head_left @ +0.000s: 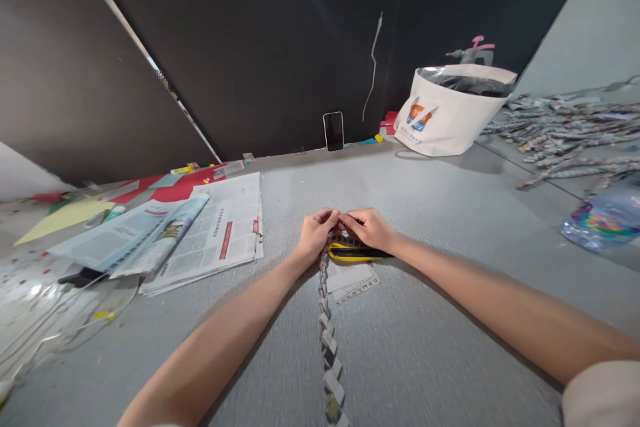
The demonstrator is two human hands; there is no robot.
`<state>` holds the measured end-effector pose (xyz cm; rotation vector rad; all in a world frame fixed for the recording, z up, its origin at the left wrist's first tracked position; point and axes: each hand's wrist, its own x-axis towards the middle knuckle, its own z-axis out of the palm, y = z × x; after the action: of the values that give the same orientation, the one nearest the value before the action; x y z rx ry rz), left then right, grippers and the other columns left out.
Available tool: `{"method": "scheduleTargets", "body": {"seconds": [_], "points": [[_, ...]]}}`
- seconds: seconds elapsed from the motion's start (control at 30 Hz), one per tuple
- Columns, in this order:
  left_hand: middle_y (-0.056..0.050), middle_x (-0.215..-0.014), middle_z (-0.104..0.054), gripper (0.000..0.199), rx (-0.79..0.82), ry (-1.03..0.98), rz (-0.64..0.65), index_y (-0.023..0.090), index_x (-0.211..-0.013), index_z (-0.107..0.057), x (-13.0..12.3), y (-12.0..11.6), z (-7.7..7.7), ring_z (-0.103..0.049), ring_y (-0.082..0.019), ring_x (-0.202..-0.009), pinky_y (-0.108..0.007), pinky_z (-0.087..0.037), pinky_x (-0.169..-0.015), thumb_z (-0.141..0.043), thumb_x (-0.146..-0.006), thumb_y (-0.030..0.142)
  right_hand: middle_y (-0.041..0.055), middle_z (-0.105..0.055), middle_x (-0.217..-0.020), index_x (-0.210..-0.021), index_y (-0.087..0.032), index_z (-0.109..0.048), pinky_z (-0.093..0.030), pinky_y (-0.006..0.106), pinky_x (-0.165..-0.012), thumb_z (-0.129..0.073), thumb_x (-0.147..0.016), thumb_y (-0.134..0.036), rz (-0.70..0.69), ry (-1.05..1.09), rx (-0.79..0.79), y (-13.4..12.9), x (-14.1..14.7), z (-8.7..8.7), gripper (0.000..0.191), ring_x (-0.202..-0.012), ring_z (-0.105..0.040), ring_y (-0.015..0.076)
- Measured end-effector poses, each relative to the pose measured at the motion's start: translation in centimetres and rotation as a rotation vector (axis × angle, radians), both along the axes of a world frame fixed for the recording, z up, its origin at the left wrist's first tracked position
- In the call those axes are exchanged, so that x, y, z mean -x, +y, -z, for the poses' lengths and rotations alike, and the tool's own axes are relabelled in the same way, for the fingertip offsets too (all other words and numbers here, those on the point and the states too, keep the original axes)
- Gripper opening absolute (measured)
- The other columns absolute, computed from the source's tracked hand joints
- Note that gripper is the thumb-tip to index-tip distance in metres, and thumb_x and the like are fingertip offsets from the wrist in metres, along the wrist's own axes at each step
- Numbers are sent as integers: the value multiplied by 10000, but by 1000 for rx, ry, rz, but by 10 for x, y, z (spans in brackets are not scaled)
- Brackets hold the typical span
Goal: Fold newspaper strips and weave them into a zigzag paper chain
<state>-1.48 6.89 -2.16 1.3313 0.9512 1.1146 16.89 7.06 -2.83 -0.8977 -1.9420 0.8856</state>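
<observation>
A long zigzag chain of folded newspaper (329,340) runs up the table from the bottom edge to my hands. My left hand (316,232) is closed around its far end, thumb and index finger pinched. Touching it fingertip to fingertip, my right hand (371,228) is also pinched, at the same end of the chain; a printed strip shows below its fingers. A yellow and black box cutter (350,253) lies just beneath both hands. Small cut newspaper pieces (354,282) rest on the table beside the chain.
Newspaper sheets (240,213) are stacked at left, near red paper and cables. A phone (334,131) leans on the dark panel. At right stand a white bag (445,117), many folded paper chains (565,130) and a clear plastic bottle (603,221) on its side.
</observation>
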Motion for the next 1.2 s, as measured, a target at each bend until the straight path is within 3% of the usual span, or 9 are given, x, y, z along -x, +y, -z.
{"method": "scheduleTargets", "body": {"seconds": [0.2,0.37,0.57,0.77,0.83,1.0,1.2], "points": [[-19,-682,-644,502,36,-48,-83,162,-766,-671,0,3,2,-540,-105,-595,-251,-448,-597,-779,-801,650,-28,-421,-584,-642,-218,-498,-299,293,-571,-461,-1033,-662,15,30,85,1,-1,0,592,-566,-372,128],[-8,-681,-627,504,76,-93,-92,164,-779,-655,1,4,3,-519,-95,-577,-242,-419,-563,-795,-783,648,-23,-440,-564,-638,-215,-525,-311,292,-574,-450,-1034,-673,51,-7,38,1,-1,-1,611,-557,-390,129],[-8,-697,-631,505,95,-110,-125,166,-780,-650,0,3,1,-517,-94,-576,-243,-417,-558,-798,-772,649,-31,-410,-562,-623,-219,-494,-295,294,-556,-512,-1002,-694,51,69,129,1,0,-1,608,-551,-372,126],[2,-657,-621,522,83,-100,-147,169,-749,-633,1,7,5,-517,-91,-559,-239,-410,-553,-805,-760,662,-21,-435,-558,-630,-216,-524,-309,302,-567,-459,-1036,-653,54,19,72,1,0,-1,600,-552,-389,132],[3,-646,-622,527,73,-73,-152,172,-744,-629,1,6,4,-515,-93,-550,-241,-408,-550,-804,-760,669,-7,-507,-603,-683,-211,-583,-347,304,-591,-484,-1037,-625,86,35,53,2,1,-1,553,-583,-446,142],[-9,-643,-645,502,11,26,-129,171,-756,-651,0,2,-1,-541,-106,-570,-251,-429,-584,-791,-792,651,66,-738,-953,-1066,-231,-728,-497,332,-759,-684,-956,-562,168,152,-2,8,2,1,352,-851,-659,209],[-18,-672,-668,472,-31,43,-69,168,-805,-671,0,2,1,-593,-125,-628,-268,-470,-654,-798,-801,623,85,-782,-1049,-1036,-227,-760,-525,387,-915,-669,-984,-529,153,164,15,10,2,4,319,-1003,-715,246]]}}
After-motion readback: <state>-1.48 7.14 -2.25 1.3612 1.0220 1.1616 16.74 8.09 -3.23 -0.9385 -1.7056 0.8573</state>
